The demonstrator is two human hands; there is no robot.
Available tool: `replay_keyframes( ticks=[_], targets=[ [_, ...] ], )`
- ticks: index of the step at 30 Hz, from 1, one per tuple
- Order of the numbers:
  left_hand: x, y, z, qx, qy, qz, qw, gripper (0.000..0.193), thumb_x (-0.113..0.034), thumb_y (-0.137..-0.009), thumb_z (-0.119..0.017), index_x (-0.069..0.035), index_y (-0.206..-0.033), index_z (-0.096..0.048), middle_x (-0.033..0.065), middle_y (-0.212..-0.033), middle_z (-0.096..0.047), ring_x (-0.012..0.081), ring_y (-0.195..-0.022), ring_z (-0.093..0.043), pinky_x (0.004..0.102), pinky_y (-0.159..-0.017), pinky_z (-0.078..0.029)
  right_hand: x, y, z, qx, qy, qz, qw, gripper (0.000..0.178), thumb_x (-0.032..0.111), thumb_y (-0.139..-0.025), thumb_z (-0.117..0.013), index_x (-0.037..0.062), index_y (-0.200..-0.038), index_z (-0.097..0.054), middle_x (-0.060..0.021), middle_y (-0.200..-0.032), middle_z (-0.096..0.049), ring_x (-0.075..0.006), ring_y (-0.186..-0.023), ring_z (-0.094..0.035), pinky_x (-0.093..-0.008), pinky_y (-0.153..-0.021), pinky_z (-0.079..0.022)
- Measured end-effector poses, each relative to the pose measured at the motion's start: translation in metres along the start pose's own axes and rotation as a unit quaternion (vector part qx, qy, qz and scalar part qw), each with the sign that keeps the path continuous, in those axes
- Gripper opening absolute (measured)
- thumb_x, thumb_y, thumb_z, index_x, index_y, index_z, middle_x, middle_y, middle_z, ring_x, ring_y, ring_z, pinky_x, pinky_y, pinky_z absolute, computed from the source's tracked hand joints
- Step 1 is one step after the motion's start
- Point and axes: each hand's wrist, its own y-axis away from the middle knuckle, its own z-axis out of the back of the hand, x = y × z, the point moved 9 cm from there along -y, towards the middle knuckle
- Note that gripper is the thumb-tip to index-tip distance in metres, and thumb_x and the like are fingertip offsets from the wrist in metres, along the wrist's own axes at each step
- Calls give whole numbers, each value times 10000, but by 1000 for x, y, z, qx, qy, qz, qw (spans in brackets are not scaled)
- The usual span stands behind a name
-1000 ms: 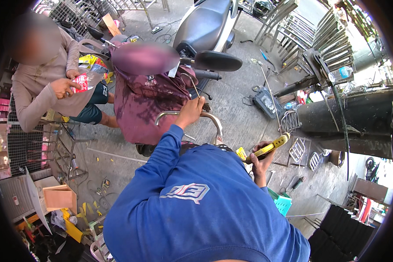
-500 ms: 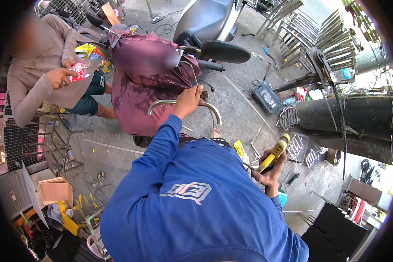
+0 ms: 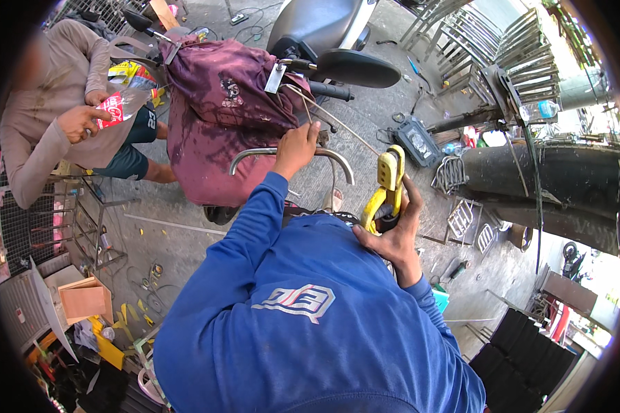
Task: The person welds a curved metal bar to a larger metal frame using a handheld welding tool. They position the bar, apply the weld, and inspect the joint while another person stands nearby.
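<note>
My left hand (image 3: pixel 297 148) is closed on a thin bent metal rod (image 3: pixel 306 104), which sticks up past my fingertips. A curved shiny metal tube (image 3: pixel 248 155) runs beneath that hand; I cannot tell if the hand grips it too. On the right, my right hand (image 3: pixel 401 237) is wrapped round a yellow welding electrode holder (image 3: pixel 388 172) in front of my chest. From its head a thin straight welding rod (image 3: pixel 344 128) reaches up and left toward the top of the bent rod. Whether the two touch is unclear.
A motorcycle (image 3: pixel 317 31) under a maroon cloth (image 3: pixel 210 151) stands ahead, its mirror (image 3: pixel 358 67) jutting right. At left a person (image 3: pixel 55 103) holds a red-labelled bottle (image 3: pixel 110 109). A dark toolbox (image 3: pixel 419 141), metal racks (image 3: pixel 461 219) and a large dark cylinder (image 3: pixel 541 196) are at right.
My right hand has brought the electrode holder up and left, turning it more upright, and its rod now shows near the bent rod. My left hand keeps its grip, nearly still.
</note>
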Motion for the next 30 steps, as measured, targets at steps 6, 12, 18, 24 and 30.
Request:
replay_keyframes(
  ticks=[6, 12, 18, 24, 30],
  targets=[
    [-1, 1, -1, -8, -9, 16, 1000, 535, -461, -1107, -401, -37, -950, -686, 293, -855, -708, 518, -844, -680, 622, -780, -524, -3, -6, -12, -2, 49, -6, 999, 1244, 331, -628, -993, 40, -1565, -228, -285, -1354, -574, -365, -1176, -670, -444, -986, -567],
    [0, 2, -3, -13, -3, 13, 1000, 549, -460, -1109, -397, -33, -925, -688, 291, -834, -704, 517, -832, -679, 620, -773, -524, 0, -8, -16, 14, 59, -7, 998, 1238, 342, -640, -989, 55, -1568, -223, -255, -1298, -593, -307, -1083, -692, -380, -840, -618],
    [-1, 3, -3, -8, -5, 13, 1000, 550, -452, -1109, -403, -21, -906, -678, 292, -835, -704, 517, -824, -678, 620, -765, -522, 3, -9, -19, 25, 67, -3, 997, 1231, 334, -647, -984, 56, -1569, -218, -241, -1239, -618, -274, -963, -717, -354, -745, -630],
    [1, 3, -3, -2, -25, 25, 999, 546, -458, -1109, -404, -26, -918, -677, 286, -842, -709, 510, -829, -684, 612, -768, -530, 2, -10, -19, 23, 75, 5, 997, 1227, 333, -645, -985, 47, -1564, -223, -251, -1246, -619, -295, -982, -719, -372, -769, -627],
    [0, 4, -3, 3, -31, 28, 999, 549, -463, -1110, -397, -29, -930, -680, 286, -845, -709, 506, -832, -688, 611, -773, -533, 7, -12, -20, 12, 82, 47, 995, 1230, 329, -642, -989, 42, -1564, -227, -261, -1281, -607, -343, -1098, -696, -417, -887, -604]
  ],
)
